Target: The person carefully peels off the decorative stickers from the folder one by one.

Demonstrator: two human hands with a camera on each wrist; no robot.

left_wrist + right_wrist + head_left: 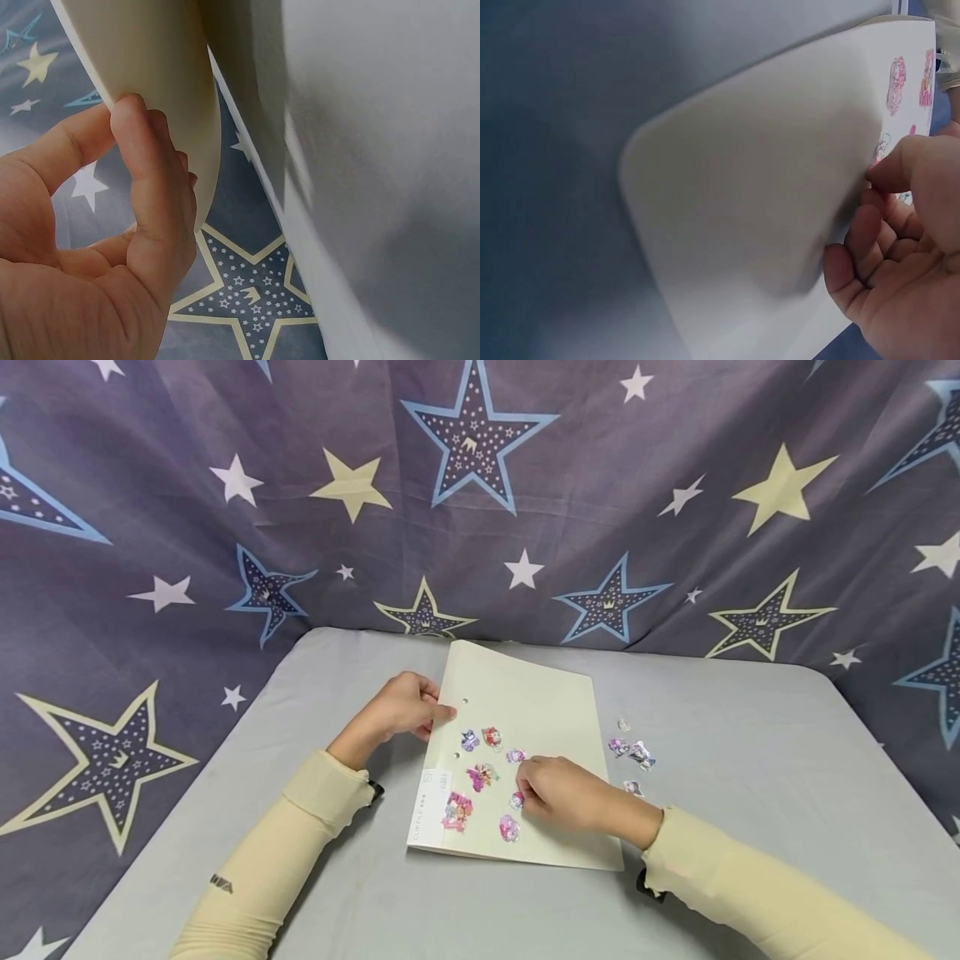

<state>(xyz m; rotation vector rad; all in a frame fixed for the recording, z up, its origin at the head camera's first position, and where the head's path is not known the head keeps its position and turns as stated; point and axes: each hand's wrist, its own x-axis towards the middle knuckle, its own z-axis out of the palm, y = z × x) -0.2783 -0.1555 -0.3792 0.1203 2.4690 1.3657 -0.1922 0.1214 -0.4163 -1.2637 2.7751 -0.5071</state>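
A cream clip file [528, 693] lies on the table with several shiny cartoon stickers on its cover. My left hand [408, 706] grips the file's left edge; the left wrist view shows thumb and fingers on either side of the curved cream cover [161, 67]. Over the cover's lower middle, my right hand [562, 793] has its fingers curled and its thumb and index tips together at a small pink and purple sticker [517, 800]. The fingertips partly hide that sticker. Other stickers, such as a pink one [510, 828] and a red one [492, 737], lie nearby.
More loose stickers [633, 752] lie on the grey-covered table [735, 760], just right of the file. A white label [430, 806] is at the file's lower left corner. A dark star-patterned cloth [525, 568] hangs behind and beside the table.
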